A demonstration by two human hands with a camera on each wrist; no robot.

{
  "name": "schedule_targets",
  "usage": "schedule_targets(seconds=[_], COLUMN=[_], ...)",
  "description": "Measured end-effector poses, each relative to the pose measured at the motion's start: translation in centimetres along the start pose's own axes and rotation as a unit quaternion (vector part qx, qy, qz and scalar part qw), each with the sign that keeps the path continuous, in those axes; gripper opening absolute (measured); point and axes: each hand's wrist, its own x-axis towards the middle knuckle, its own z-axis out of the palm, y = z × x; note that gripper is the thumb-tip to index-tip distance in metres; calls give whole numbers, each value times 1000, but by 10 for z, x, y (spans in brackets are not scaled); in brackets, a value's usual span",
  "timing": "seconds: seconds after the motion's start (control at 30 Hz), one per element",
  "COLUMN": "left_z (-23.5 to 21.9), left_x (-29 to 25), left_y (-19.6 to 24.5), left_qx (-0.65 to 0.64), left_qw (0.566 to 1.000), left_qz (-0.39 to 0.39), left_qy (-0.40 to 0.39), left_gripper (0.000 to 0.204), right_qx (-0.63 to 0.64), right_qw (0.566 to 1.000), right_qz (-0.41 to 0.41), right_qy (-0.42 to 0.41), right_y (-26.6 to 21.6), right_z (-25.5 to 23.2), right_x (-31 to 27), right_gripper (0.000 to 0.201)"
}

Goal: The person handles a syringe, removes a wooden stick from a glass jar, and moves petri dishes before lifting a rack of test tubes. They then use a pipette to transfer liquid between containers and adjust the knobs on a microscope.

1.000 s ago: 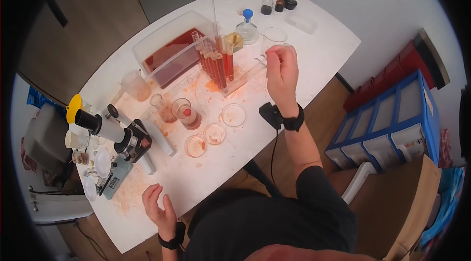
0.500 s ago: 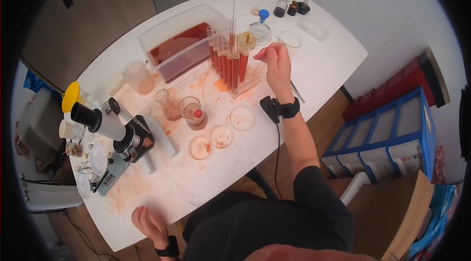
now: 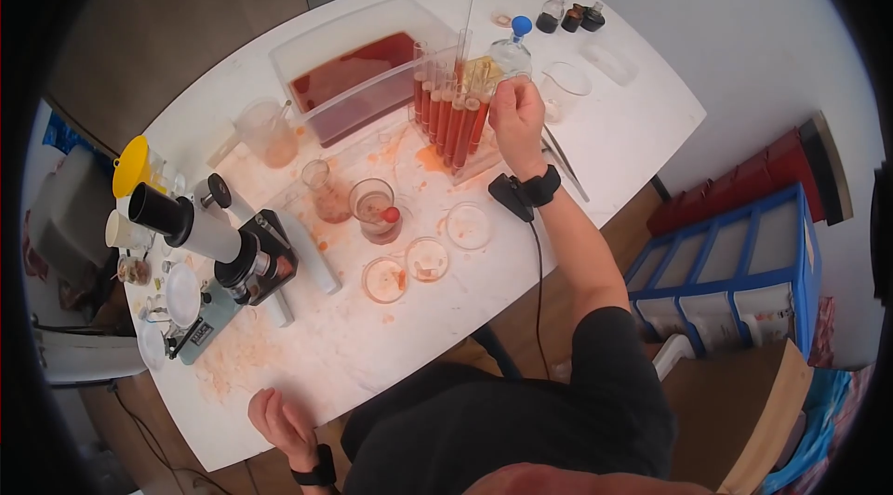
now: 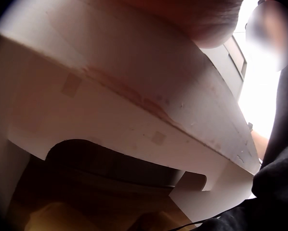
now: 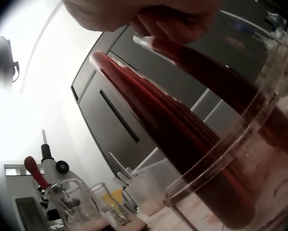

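Observation:
My right hand (image 3: 516, 113), its fingers curled together, hovers at the right side of several test tubes (image 3: 451, 127) filled with red-orange liquid in a clear rack (image 3: 479, 163). In the right wrist view the curled fingers (image 5: 175, 26) overlap the upper end of one filled tube (image 5: 206, 72). A faint clear edge shows at the fingertips in the head view; I cannot tell what, if anything, they hold. Tweezers (image 3: 567, 165) lie just right of the wrist. By the front edge of the table, my left hand (image 3: 284, 425) hangs with loosely curled fingers and holds nothing.
A clear bin (image 3: 349, 90) of red liquid stands behind the tubes. A stoppered flask (image 3: 512, 53) and a beaker (image 3: 566, 90) are beyond the right hand. Nearer are a beaker with a red bulb (image 3: 372, 202), petri dishes (image 3: 427, 260) and a microscope (image 3: 219, 239). Orange stains mark the table (image 3: 446, 323).
The right hand has moved left to the test tubes, its fingers staying curled. The left hand dropped back toward the table edge. The head view has turned slightly.

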Motion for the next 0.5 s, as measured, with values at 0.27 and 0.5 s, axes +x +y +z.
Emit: schedule_targets(seconds=[0.27,0.5], left_z=[0,0], left_x=[1,-2], left_y=[1,0], left_qx=[4,-3], left_qw=[1000,1000], left_qz=[-1,9], left_qy=[-1,11], left_gripper=[22,23], right_qx=[-39,-61], right_qw=[998,994], right_qz=[-41,-45], right_qy=[-11,74], right_y=[2,16], right_z=[6,4], right_x=[6,9], right_gripper=[28,28])
